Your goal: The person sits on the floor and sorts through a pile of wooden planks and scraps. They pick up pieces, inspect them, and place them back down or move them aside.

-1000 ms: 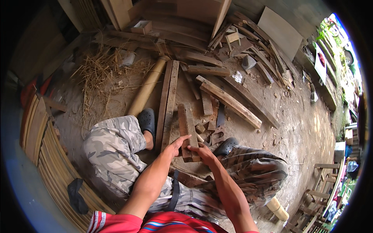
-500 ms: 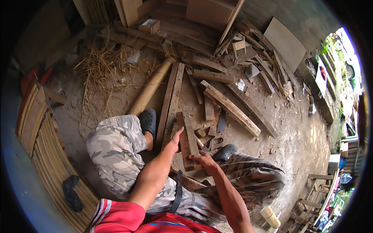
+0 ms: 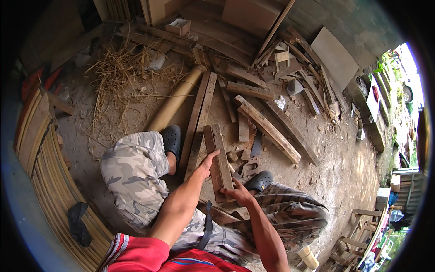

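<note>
A short, squared wooden block slants up between my legs, held by both hands. My left hand grips its left side near the middle, its fingers partly hidden by the wood. At the near end, my right hand is closed on the right edge. Just right of the block, a handsaw lies on the ground among small wood offcuts. Two long timbers lie side by side beyond my left hand.
A thick bamboo pole lies left of the timbers, near a heap of straw-like strips. Beams and scrap wood spread to the far right. A slatted bamboo bench stands at my left.
The block and both hands stay together, with the block shifted slightly in my grip. My left hand sits a little further along it. The whole view has tilted slightly.
</note>
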Demonstrator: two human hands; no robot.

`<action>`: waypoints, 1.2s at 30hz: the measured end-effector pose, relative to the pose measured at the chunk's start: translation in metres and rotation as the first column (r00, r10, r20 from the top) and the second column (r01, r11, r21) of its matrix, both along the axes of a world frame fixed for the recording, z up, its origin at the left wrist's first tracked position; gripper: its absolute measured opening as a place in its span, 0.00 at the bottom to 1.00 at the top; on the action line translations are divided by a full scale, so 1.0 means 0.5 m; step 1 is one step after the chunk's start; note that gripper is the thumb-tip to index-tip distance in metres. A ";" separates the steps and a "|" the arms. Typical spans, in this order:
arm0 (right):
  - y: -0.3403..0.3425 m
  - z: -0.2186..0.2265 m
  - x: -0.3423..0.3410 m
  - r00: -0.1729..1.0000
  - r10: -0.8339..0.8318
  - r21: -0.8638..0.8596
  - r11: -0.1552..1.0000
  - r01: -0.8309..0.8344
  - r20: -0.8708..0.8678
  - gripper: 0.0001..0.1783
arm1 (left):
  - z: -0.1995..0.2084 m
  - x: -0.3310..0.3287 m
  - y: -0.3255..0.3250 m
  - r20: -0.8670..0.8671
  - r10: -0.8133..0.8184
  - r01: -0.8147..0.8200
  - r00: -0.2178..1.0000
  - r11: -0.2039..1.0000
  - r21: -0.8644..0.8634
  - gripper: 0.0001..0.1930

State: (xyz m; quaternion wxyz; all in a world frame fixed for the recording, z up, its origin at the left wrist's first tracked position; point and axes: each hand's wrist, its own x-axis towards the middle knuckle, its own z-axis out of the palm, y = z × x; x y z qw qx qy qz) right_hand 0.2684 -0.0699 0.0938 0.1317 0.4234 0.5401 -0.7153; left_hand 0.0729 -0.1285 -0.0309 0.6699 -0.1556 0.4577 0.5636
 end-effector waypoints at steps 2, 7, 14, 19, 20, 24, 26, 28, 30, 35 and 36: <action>0.000 0.007 -0.006 1.000 -0.016 -0.008 1.000 0.016 -0.010 0.51 | 0.003 -0.008 0.002 -0.016 0.016 -0.016 1.000 1.000 0.012 0.34; 0.005 -0.009 -0.009 0.996 -0.059 0.022 0.998 0.061 -0.066 0.50 | 0.040 -0.021 0.019 -0.031 0.029 -0.025 0.999 0.994 0.108 0.39; 0.018 -0.015 -0.025 0.986 -0.095 0.081 0.991 0.107 -0.140 0.50 | 0.091 -0.050 0.045 -0.065 0.083 -0.070 0.994 0.981 0.181 0.39; 0.024 0.030 -0.037 0.982 -0.088 0.143 0.983 0.112 -0.167 0.49 | 0.106 -0.061 0.058 -0.079 0.084 -0.067 0.993 0.979 0.192 0.39; 0.025 0.043 -0.040 0.984 -0.088 0.145 0.983 0.111 -0.155 0.49 | 0.105 -0.061 0.057 -0.070 0.085 -0.071 0.994 0.979 0.191 0.39; 0.047 0.061 -0.043 0.997 -0.007 0.217 0.976 0.024 -0.078 0.50 | 0.107 -0.055 0.069 -0.091 0.083 -0.066 0.992 0.983 0.173 0.39; 0.053 0.071 -0.043 0.998 -0.018 0.159 0.987 0.027 -0.060 0.51 | 0.111 -0.053 0.072 -0.105 0.065 -0.045 0.992 0.983 0.179 0.39; 0.055 0.046 -0.035 0.995 0.001 0.205 0.979 0.020 -0.102 0.52 | 0.097 -0.060 0.071 -0.093 0.037 -0.019 0.995 0.983 0.183 0.40; 0.056 0.044 -0.036 0.992 0.010 0.230 0.973 0.020 -0.128 0.52 | 0.095 -0.065 0.074 -0.068 0.007 0.006 0.998 0.982 0.189 0.42; 0.056 0.074 -0.042 0.988 -0.034 0.153 0.987 0.057 -0.149 0.52 | 0.108 -0.065 0.084 -0.150 0.019 0.012 0.989 0.979 0.204 0.38; 0.057 0.076 -0.042 0.989 -0.036 0.157 0.986 0.059 -0.146 0.52 | 0.117 -0.064 0.087 -0.148 0.013 0.017 0.989 0.980 0.200 0.38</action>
